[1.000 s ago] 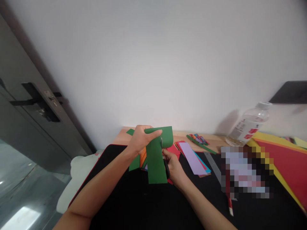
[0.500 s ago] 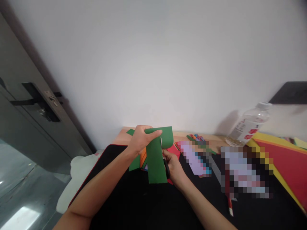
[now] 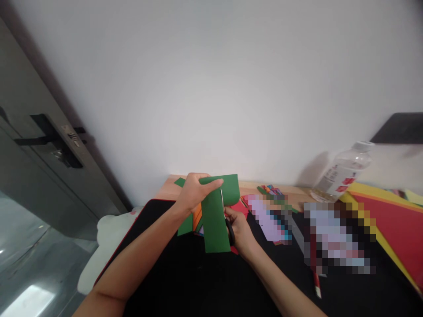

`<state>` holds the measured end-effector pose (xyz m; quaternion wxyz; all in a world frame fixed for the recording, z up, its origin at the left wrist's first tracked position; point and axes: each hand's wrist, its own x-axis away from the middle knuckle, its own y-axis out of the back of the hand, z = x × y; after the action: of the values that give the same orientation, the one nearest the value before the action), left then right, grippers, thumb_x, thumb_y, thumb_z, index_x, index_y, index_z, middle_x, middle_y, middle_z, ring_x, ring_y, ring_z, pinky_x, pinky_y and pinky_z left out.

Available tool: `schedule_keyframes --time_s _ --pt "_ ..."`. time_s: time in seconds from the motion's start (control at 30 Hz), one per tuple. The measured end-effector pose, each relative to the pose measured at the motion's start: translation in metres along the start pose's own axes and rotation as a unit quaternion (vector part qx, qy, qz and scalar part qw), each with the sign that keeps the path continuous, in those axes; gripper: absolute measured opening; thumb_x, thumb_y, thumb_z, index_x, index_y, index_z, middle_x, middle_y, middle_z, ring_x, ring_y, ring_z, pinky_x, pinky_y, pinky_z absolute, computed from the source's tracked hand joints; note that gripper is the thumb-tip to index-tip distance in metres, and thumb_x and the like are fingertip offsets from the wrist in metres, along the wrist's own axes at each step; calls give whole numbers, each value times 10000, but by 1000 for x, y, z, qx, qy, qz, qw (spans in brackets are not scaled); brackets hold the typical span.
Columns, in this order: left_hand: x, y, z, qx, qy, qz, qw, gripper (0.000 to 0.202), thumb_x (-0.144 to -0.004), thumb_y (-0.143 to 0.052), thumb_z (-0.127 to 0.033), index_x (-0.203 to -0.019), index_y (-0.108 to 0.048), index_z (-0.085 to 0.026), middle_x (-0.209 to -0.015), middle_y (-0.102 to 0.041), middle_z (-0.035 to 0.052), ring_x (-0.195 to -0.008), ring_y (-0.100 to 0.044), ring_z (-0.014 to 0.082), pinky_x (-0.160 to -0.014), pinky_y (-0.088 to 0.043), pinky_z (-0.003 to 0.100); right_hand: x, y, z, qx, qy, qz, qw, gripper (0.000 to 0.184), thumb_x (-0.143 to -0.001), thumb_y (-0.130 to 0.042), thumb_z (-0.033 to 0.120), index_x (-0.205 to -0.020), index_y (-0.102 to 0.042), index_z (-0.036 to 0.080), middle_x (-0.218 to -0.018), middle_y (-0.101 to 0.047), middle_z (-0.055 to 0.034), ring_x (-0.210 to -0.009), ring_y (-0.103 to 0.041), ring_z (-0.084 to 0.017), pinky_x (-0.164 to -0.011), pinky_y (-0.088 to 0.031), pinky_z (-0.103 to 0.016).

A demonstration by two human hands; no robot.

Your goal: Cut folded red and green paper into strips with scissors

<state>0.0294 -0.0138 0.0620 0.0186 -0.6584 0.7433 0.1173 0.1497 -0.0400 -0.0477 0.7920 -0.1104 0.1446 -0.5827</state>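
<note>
My left hand (image 3: 195, 190) pinches the top of a sheet of green paper (image 3: 215, 226), thumb in front. The sheet hangs upright, and a cut splits a long strip from a flap that curls off to the right. In my right hand (image 3: 238, 226) is a pair of scissors (image 3: 230, 232), with black handles and the blades up in the cut. The blade tips end just below my left thumb. Behind the sheet lie orange paper (image 3: 197, 217), more green paper (image 3: 185, 226) and red paper (image 3: 240, 207), partly hidden.
A black mat (image 3: 185, 281) covers the wooden table (image 3: 167, 187) against the wall. To the right lie purple paper (image 3: 262, 220), a red pencil (image 3: 316, 281), a clear bottle (image 3: 346, 174) and red and yellow sheets (image 3: 393, 229). Some items are blurred out. A door (image 3: 39, 123) stands at the left.
The scissors' blades and handles have shifted slightly in the cut, and the green flap sits a touch further right. Both hands stay in nearly the same place.
</note>
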Motion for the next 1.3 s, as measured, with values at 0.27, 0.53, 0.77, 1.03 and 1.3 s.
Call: schedule_keyframes --time_s 0.27,0.53,0.77,1.03,1.3 --pt "-2 -1 4 -3 -15 13 1000 416 -729 -604 -461 -499 -427 -163 -515 -370 -39 -471 -366 77 -419 -279 206 3 -1 6 12 -5 2 1000 369 -512 -807 343 -791 -635 174 -542 -656 9 -416 -586 -154 -337 -398 -206" --pt "0 -6 9 -13 -20 49 999 407 -728 -597 -453 -504 -398 -177 -521 -329 -43 -477 -325 83 -431 -265 223 7 -8 23 23 16 16 999 287 -573 -760 289 -814 -628 205 -633 -671 -6 -609 -656 -226 -492 -521 -290" --pt "1 -9 13 -28 -25 50 998 373 -749 -577 -436 -519 -447 -173 -525 -375 -33 -484 -351 91 -453 -300 232 8 -5 22 21 25 6 999 286 -578 -755 279 -819 -623 198 -658 -681 -20 -640 -660 -243 -517 -526 -309" --pt "1 -9 11 -27 -9 45 999 370 -739 -582 -455 -532 -471 -169 -519 -399 -29 -485 -384 99 -440 -308 229 7 -6 20 24 15 4 1000 313 -573 -765 310 -835 -632 203 -637 -672 -17 -600 -657 -234 -486 -518 -304" --pt "1 -9 11 -11 -13 46 999 346 -737 -595 -413 -534 -459 -168 -522 -374 -42 -473 -354 85 -452 -295 229 6 -4 16 19 21 -2 1000 280 -573 -769 317 -786 -631 198 -578 -652 -2 -551 -643 -218 -478 -510 -296"
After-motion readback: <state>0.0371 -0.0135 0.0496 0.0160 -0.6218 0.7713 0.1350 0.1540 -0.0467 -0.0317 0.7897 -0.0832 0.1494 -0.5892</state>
